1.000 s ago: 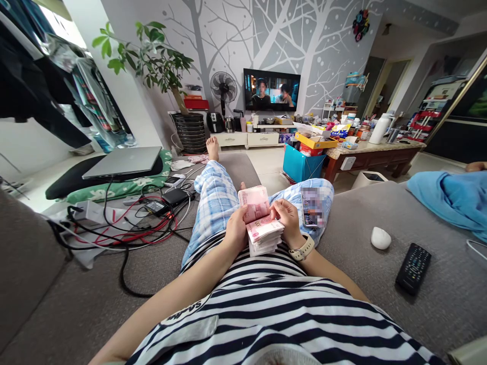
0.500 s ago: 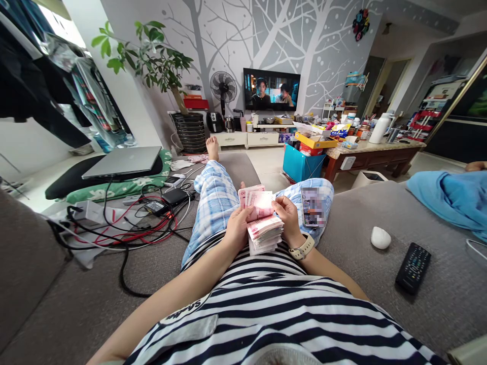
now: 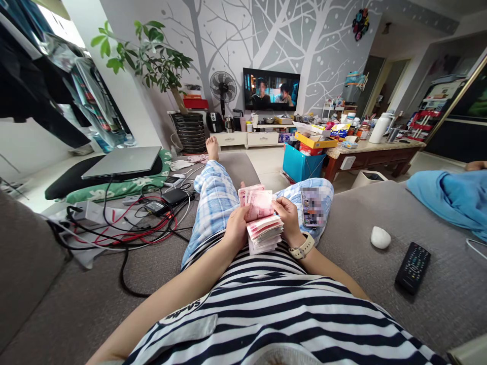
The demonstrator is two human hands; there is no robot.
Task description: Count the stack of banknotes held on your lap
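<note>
A thick, folded stack of pink banknotes (image 3: 262, 230) is between my hands, above my lap; its upper notes fan away from me and its lower ends spread toward my striped shirt. My left hand (image 3: 238, 225) is closed on the stack's left side, thumb on top. At the right edge of the upper notes, my right hand (image 3: 287, 215) pinches with thumb and fingers; a pale watch is on that wrist. A phone (image 3: 312, 207) with a lit screen lies on my right thigh, just beyond the right hand.
Tangled cables (image 3: 163, 213) and a laptop (image 3: 124, 162) lie to the left. On the sofa at right are a white mouse (image 3: 380, 238), a black remote (image 3: 413, 267) and a blue cloth (image 3: 449, 200). A cluttered table (image 3: 399, 147) stands beyond, with a television (image 3: 271, 89) further back.
The upper notes have shifted slightly, and a pink face now shows where a paler one was. Both hands stay closed on the stack, almost in place.
</note>
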